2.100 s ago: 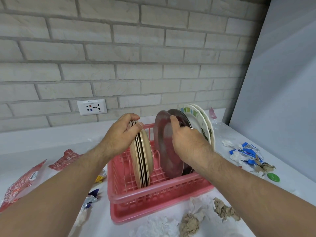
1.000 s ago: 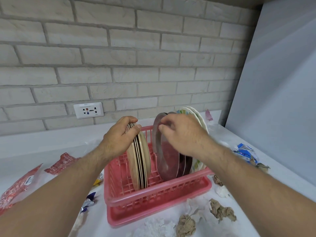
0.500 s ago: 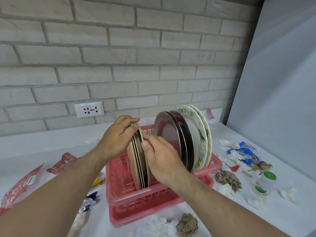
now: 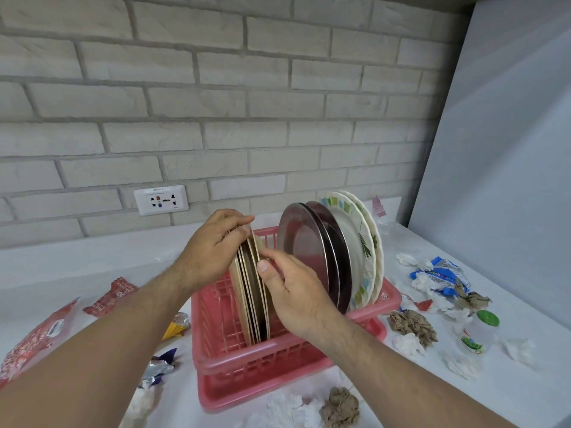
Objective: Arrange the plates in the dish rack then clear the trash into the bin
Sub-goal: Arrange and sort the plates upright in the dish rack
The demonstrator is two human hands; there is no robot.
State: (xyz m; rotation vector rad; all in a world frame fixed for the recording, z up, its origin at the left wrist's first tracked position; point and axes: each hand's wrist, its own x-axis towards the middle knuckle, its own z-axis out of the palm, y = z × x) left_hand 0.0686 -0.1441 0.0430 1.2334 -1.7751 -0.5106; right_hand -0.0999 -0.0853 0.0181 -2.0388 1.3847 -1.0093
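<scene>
A pink dish rack (image 4: 272, 356) sits on a white counter (image 4: 92, 264) below a brick wall (image 4: 216, 88). Standing on edge in the middle of the rack is a tight stack of tan plates (image 4: 251, 301). The left hand (image 4: 213, 251) curls over the top rim of this stack, fingers pressed together and clamped on the plates from the side away from the rack's right end. The right hand (image 4: 293, 291) is against the other face of the same stack, thumb and fingers pinching the nearest plate's edge, so the stack stands between the two hands.

Toward the rack's right end, just beside the right hand, two dark plates (image 4: 312, 257) lean back on edge, and behind them two white patterned plates (image 4: 358, 245) lean the same way against the rack's rim.

Trash lies all around the rack. Left of it are red wrappers (image 4: 111, 296), a yellow packet (image 4: 176, 327) and a foil wrapper (image 4: 160, 364). In front of it are white tissue (image 4: 287, 409) and a brown paper ball (image 4: 340, 407). Right of it are another brown paper wad (image 4: 412, 325), a blue-and-white wrapper (image 4: 441, 274), more tissues and a small bottle with a green cap (image 4: 479, 332) lying on its side. A wall socket (image 4: 160, 199) is set in the brick behind the rack, to its left.
</scene>
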